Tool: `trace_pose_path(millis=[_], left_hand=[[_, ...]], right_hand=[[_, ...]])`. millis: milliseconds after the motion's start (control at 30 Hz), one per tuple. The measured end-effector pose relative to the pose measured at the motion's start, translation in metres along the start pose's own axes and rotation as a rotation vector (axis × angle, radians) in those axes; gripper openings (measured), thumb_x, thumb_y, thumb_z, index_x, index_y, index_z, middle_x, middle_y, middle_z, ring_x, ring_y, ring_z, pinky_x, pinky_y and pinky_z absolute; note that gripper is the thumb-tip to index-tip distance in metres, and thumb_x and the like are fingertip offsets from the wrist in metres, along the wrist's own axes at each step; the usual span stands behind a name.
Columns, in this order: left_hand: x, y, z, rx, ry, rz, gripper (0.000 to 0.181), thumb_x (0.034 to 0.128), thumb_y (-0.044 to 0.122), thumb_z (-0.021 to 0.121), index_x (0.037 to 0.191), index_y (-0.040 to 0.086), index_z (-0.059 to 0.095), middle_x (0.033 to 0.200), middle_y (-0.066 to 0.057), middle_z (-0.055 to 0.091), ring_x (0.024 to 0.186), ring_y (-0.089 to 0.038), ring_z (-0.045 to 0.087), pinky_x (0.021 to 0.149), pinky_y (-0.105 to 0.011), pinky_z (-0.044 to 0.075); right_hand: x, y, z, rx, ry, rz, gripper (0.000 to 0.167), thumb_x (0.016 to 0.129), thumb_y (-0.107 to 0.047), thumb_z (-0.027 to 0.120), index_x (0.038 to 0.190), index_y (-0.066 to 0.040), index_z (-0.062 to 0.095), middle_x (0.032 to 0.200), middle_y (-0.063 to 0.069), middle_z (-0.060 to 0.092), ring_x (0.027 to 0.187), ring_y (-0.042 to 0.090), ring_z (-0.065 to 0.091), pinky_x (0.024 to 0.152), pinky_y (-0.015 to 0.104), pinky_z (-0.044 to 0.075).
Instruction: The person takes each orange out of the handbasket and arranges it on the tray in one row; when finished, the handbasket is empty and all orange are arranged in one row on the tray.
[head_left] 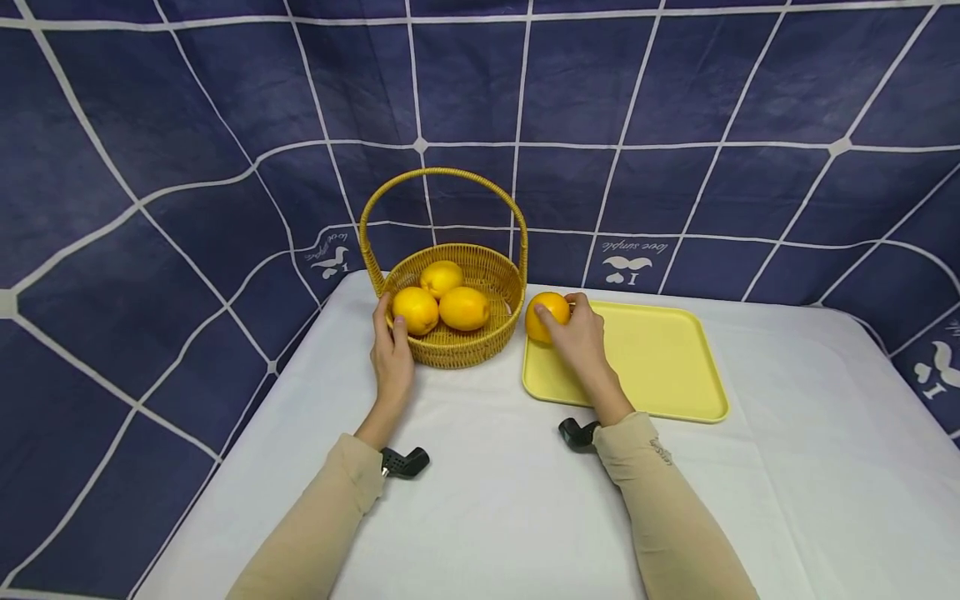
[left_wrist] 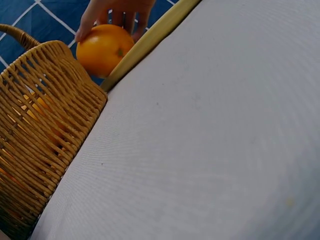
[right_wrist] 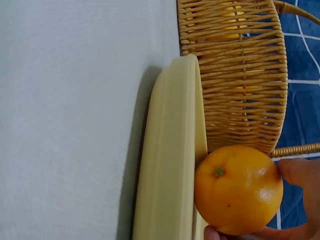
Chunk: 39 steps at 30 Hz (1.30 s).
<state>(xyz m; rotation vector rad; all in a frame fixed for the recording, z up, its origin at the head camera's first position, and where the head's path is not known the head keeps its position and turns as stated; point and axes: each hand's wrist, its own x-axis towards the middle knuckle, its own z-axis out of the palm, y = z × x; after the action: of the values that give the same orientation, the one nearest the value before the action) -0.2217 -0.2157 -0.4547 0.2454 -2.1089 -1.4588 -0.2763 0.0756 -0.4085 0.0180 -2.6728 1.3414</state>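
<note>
My left hand (head_left: 392,354) grips the left front rim of a round wicker basket (head_left: 453,357) with a tall arched handle. Its thumb shows at the rim by the fruit, the fingers along the outer side. Three yellow-orange fruits (head_left: 465,309) lie inside. With the thumb and fingers of my right hand (head_left: 585,343) I hold an orange (head_left: 546,317) at the left end of a pale yellow tray (head_left: 660,358). In the right wrist view the orange (right_wrist: 239,190) sits beyond the tray's raised rim (right_wrist: 170,150), close to the basket's woven wall (right_wrist: 240,100).
A white cloth (head_left: 480,500) covers the table. Dark blue fabric with white lines (head_left: 675,100) hangs behind and on the left. The basket's handle (head_left: 450,172) arches high above its rim. Small black devices (head_left: 405,462) are worn at both wrists.
</note>
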Motion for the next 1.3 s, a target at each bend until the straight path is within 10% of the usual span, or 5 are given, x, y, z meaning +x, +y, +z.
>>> trace_pose_path(millis=[1300], left_hand=[[0.0,-0.002,0.001,-0.002,0.007,-0.001,0.051,0.1146,0.034,0.037,0.165,0.031,0.032,0.171,0.005,0.035,0.157,-0.019,0.033,0.131,-0.042,0.024]], right_hand=[[-0.001,-0.004,-0.009,0.089,0.015,-0.028,0.066,0.107,-0.05,0.053,0.149,0.0,0.05,0.15,0.023,0.057,0.138,0.037,0.055,0.119,0.048,0.043]])
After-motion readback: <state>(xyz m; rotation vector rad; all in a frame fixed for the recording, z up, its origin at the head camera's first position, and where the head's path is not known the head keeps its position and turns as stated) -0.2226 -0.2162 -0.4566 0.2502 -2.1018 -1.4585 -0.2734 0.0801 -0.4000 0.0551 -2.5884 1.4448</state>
